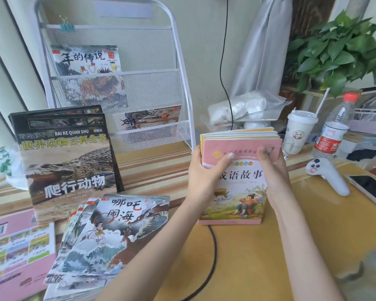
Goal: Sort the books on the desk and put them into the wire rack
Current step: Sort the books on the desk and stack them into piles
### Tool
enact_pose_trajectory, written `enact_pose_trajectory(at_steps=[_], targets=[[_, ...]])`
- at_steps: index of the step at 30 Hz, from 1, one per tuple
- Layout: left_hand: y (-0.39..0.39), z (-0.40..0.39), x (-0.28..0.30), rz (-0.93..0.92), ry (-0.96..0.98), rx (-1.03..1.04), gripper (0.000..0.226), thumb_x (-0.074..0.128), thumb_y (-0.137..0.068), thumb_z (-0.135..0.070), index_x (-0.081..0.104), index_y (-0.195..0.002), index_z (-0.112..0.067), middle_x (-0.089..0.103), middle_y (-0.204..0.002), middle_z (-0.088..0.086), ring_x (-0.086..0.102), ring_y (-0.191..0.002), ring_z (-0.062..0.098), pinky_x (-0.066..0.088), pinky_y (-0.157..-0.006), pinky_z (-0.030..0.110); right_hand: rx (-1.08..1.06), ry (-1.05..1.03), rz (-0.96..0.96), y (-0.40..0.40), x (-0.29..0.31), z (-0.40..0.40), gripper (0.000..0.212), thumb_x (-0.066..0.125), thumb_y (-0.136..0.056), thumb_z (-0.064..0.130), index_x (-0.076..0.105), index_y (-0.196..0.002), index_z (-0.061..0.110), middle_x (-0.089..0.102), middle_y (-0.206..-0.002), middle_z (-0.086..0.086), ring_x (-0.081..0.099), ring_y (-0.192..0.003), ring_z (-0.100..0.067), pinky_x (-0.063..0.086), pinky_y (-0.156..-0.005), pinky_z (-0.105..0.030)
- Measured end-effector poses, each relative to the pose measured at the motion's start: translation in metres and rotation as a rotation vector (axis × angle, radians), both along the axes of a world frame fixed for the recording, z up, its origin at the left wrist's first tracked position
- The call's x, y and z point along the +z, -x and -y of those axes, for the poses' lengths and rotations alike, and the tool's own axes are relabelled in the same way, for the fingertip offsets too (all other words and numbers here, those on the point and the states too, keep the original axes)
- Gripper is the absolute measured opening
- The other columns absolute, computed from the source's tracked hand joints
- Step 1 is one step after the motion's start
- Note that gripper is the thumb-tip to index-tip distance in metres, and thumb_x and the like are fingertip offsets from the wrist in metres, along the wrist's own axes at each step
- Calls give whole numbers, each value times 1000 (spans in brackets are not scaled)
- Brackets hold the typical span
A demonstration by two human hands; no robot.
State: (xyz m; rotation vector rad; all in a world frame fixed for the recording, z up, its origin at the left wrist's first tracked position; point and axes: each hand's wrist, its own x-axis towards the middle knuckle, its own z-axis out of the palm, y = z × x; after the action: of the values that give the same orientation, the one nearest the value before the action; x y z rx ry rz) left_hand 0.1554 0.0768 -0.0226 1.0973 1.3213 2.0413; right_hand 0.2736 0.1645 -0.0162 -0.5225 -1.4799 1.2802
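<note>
Right of centre: pink stack [240, 170], thin books stood upright on the desk [248, 257], pink cover facing the camera.
Left hand [201, 170]: fingers curled round the stack's left edge, thumb on the cover.
Right hand [274, 161]: grips the stack's upper right corner, fingers bent over the cover.
Upper left: white rack [122, 83], one book [86, 60] in its middle pocket, another [148, 118] in the lowest (both covers forward).
Left of centre: reptile book [67, 161] propped up before the rack.
Lower left: fanned storybooks [115, 237] lying flat, a pink sheet [17, 253] beside them.
Right edge: cup [300, 131], bottle [332, 129], phone [369, 190], plant [339, 51].
</note>
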Motion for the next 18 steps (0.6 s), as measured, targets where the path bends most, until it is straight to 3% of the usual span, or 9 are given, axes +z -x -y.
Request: enact_pose_trajectory(at_steps=[2, 4, 7, 9, 14, 18], targets=[[-2, -1, -13, -3, 13, 71, 40, 81, -73, -26, 59, -106, -20, 71, -97, -7, 67, -88, 4, 49, -75, 16, -3, 6, -16, -1, -3, 4, 50, 67, -65, 57, 55, -106, 32, 67, -93, 27, 60, -91, 14, 45, -74, -5], [-6, -2, -21, -9, 39, 119, 37, 81, -74, -26, 62, -105, -19, 72, -96, -10, 67, -89, 2, 49, -74, 15, -29, 16, -23, -3, -11, 4, 39, 66, -67, 52, 56, -100, 32, 67, -87, 27, 60, -84, 17, 44, -70, -4], [-10, -6, -21, -28, 107, 171, 50, 78, -63, -49, 66, -102, -21, 73, -94, -10, 68, -89, 4, 53, -78, 24, -84, 31, -32, -3, -22, 5, 15, 65, -81, 31, 57, -93, 33, 63, -89, 21, 60, -77, 18, 45, -67, -5], [-9, -10, -20, -40, 123, 196, 49, 76, -61, -53, 67, -99, -22, 74, -93, -9, 68, -89, 6, 54, -80, 30, -132, 35, -57, -1, -23, 6, 13, 63, -85, 21, 59, -90, 32, 63, -88, 21, 60, -75, 18, 44, -66, -4], [-17, -4, -19, -46, 58, 240, 44, 77, -60, -49, 66, -94, -23, 73, -89, -11, 68, -84, 4, 52, -73, 21, -133, 6, -90, -5, -17, 8, 19, 66, -76, 37, 58, -92, 31, 68, -78, 30, 61, -79, 15, 46, -72, -10], [-23, 3, -27, -131, 61, 163, 40, 74, -62, -49, 58, -95, -32, 71, -88, -20, 66, -84, 1, 51, -74, 18, -103, 28, -15, -17, -32, 4, 72, 67, -52, 78, 58, -107, 33, 69, -101, 19, 62, -101, 3, 48, -85, -18]])
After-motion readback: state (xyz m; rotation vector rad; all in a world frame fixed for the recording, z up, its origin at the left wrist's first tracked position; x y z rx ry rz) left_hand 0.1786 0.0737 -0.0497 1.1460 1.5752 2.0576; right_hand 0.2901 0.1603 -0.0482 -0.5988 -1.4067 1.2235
